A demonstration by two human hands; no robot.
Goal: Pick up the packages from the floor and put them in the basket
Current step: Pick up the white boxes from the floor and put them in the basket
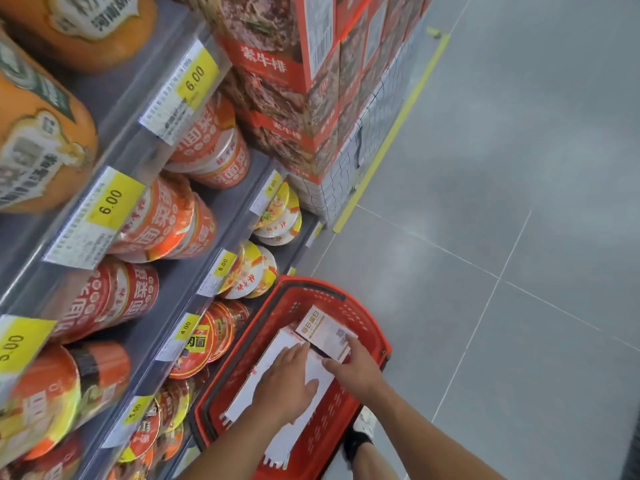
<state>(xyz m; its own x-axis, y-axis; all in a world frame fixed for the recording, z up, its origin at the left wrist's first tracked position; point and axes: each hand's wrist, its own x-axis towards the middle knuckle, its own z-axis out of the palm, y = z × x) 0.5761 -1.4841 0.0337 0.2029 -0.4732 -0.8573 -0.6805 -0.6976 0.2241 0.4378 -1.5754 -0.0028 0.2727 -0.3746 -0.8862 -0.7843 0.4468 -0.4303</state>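
A red plastic basket (360,318) stands on the grey floor beside the shelves. Inside it lies a long white package (266,374), and a smaller white and gold box (323,330) rests at its far end. My left hand (285,382) lies flat on the long white package with fingers spread. My right hand (356,367) holds the near end of the small box, thumb on one side and fingers on the other. No package is visible on the floor.
Shelves (180,258) of orange and yellow noodle cups with yellow price tags fill the left. Stacked red cartons (294,98) stand beyond them. A yellow line (391,133) marks the grey tiled floor. My shoe (363,434) is beside the basket.
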